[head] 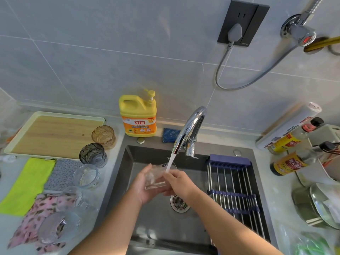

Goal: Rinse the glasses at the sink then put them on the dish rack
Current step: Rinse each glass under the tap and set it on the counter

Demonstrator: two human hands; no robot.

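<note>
Steel sink point(147, 227), grey tiles point(92, 61), pale counter point(276, 190); glass point(154, 178) under running tap point(191, 124).

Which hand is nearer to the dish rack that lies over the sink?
Right. The right hand holds the clear glass just left of the dish rack; the left hand holds the glass from its other side, farther from the rack.

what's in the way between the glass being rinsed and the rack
Nothing visible. The left hand and right hand hold the glass under the stream from the tap, over the sink. The rack lies to its right across the sink, bars bare.
</note>
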